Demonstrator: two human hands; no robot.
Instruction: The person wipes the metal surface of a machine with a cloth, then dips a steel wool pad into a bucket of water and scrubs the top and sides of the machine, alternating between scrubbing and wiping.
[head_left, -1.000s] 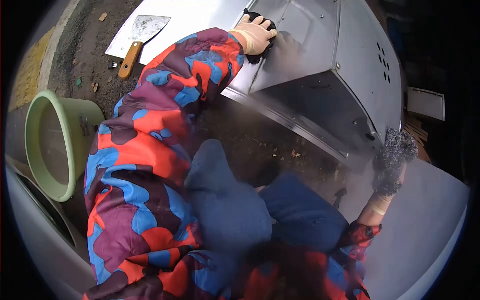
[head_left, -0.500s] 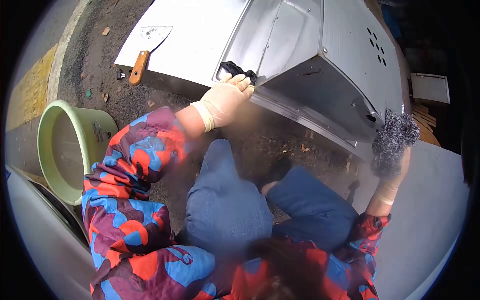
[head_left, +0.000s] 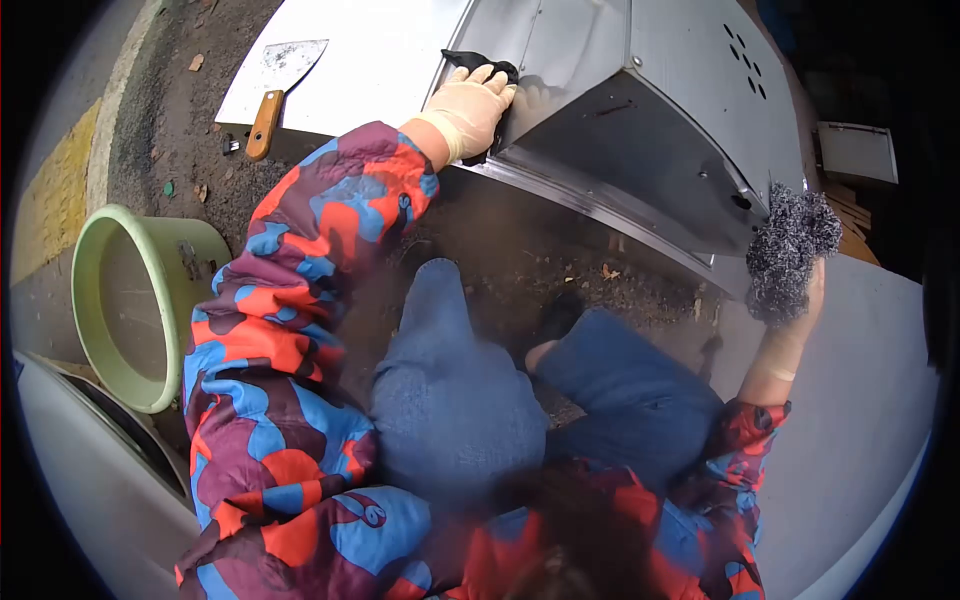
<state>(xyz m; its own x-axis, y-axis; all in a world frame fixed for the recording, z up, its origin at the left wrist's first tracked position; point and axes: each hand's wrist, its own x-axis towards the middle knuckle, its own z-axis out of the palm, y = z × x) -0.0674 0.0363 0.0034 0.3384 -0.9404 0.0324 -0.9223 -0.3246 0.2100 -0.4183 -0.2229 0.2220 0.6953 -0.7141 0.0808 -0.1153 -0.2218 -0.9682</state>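
Note:
My left hand [head_left: 468, 108], in a pale glove, presses a bunched black cloth [head_left: 482, 66] against the inner metal face of a large stainless-steel housing [head_left: 590, 60] that looks like a range hood. Its fingers lie over the cloth, whose far side is hidden. At the right, my gloved right hand [head_left: 803, 300] grips a big grey steel wool scourer [head_left: 793, 250] beside the housing's lower corner. The scourer covers most of those fingers. A scraper [head_left: 265, 122] with a wooden handle rests on the white panel [head_left: 350, 60], its handle hanging over the edge.
A light green bucket [head_left: 165, 290] stands on its side or tilted at the left, near the kerb. Grey panels [head_left: 860, 400] are at the right. A pale box [head_left: 857, 152] sits at the far right. My bent knees [head_left: 450, 370] are below the housing.
My left hand has slid the black cloth upward and a little right along the metal, the arm reaching farther. My right hand with the scourer has shifted slightly upward.

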